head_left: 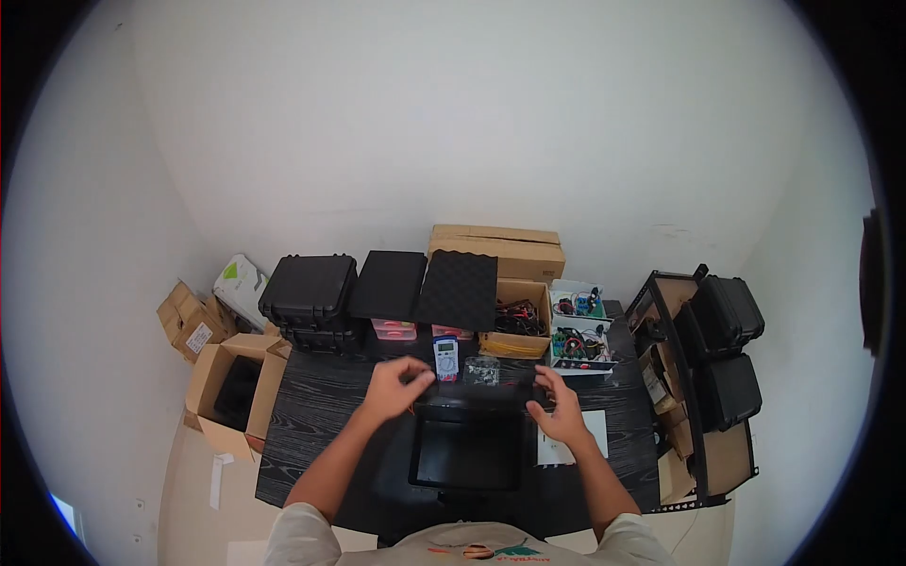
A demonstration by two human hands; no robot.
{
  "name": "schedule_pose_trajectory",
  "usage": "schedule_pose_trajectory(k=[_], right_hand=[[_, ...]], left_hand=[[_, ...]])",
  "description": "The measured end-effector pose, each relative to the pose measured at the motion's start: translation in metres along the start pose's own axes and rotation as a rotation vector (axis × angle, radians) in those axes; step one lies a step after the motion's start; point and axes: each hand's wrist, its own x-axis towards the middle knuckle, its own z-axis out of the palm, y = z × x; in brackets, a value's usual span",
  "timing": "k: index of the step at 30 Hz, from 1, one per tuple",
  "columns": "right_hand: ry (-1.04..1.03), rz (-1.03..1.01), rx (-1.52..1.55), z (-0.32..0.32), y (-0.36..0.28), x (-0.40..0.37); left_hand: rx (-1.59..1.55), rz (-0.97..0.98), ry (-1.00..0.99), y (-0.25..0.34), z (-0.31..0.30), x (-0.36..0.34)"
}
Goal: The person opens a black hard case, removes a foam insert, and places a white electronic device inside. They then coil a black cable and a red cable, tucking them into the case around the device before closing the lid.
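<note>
A dark flat screen-like panel (467, 455) lies in front of my body on the table, with a black case-like part (477, 396) behind it. My left hand (398, 387) is at that part's left end, thumb and forefinger closed together; what lies between them is too small to make out. At the right end is my right hand (561, 407), its thumb and fingers apart near a small dark piece. A multimeter (446, 359) and a clear plastic bag (482, 371) sit just beyond the black part. Beside my right hand lies a white plate (595, 429).
Black hard cases (309, 288) are stacked at the back left, near foam sheets (460, 288). Behind are a carton of cables (517, 325) and white boxes of electronics (582, 341). An open carton (236, 387) stands left; a metal rack (694, 387) stands right.
</note>
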Motion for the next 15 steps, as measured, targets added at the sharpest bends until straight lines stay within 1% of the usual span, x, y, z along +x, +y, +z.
schedule_pose_trajectory(k=[2,3,5,6,8,9,13,15], right_hand=[[0.128,-0.007,-0.031,0.017,0.030,0.017],[0.213,-0.092,-0.064,0.029,0.051,0.026],[0.239,-0.009,-0.052,0.042,0.069,0.040],[0.253,0.033,-0.047,0.045,0.073,0.044],[0.262,0.030,-0.058,0.045,0.075,0.054],[0.262,0.019,-0.055,0.046,0.082,0.059],[0.216,0.046,-0.002,0.044,0.085,0.059],[0.224,0.016,0.027,0.047,0.095,0.058]], left_hand=[[-0.081,-0.033,0.060,-0.053,-0.003,0.040],[0.058,0.003,0.114,-0.075,-0.007,0.058],[0.336,0.077,0.218,-0.113,-0.015,0.089],[0.447,0.048,0.209,-0.130,-0.018,0.097],[0.671,-0.007,0.195,-0.164,-0.030,0.112],[0.742,-0.043,0.124,-0.185,-0.037,0.120],[0.974,-0.055,-0.010,-0.200,-0.054,0.137],[1.061,-0.050,-0.081,-0.201,-0.060,0.145]])
